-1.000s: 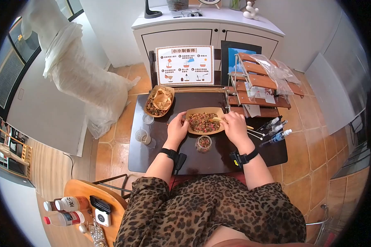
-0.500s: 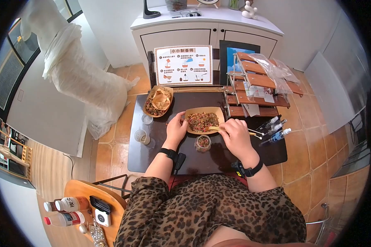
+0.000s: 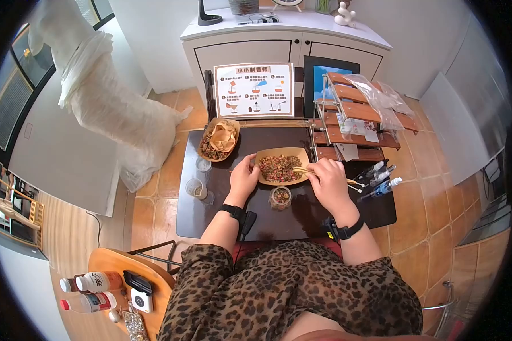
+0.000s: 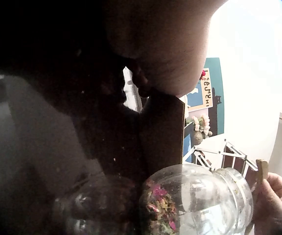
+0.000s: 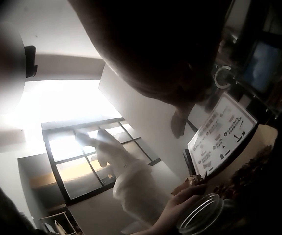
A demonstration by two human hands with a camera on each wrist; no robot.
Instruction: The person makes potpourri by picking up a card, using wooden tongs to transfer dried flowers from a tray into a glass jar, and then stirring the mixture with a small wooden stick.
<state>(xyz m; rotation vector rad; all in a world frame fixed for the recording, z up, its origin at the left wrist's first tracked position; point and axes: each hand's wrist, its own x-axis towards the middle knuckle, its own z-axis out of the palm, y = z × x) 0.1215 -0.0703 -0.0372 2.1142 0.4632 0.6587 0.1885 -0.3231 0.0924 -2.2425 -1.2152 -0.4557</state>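
A paper tray point(image 3: 267, 181) of dried petals and herbs point(image 3: 280, 167) sits on the dark table. Against its left end rests my left hand point(image 3: 244, 180), fingers along the rim and thumb on top. My right hand point(image 3: 327, 183) pinches wooden tweezers point(image 3: 301, 170), whose tips reach into the herbs at the tray's right side. Just in front of the tray stands an open glass jar point(image 3: 280, 198) with some herbs inside; the left wrist view shows the same jar point(image 4: 195, 200) close up, with pink petals.
Another paper tray point(image 3: 218, 140) with herbs and crumpled paper stands at the back left, near clear cups point(image 3: 196, 188). Small bottles point(image 3: 384, 187) and thin white-tipped sticks point(image 3: 356, 185) lie to the right. Behind are a printed sign point(image 3: 254, 90) and a wooden slatted rack point(image 3: 358, 111).
My right hand first moved toward me with the tweezers, then slightly back up, their tips moving from the tray's near right edge into the herbs. My left hand has stayed at the tray.
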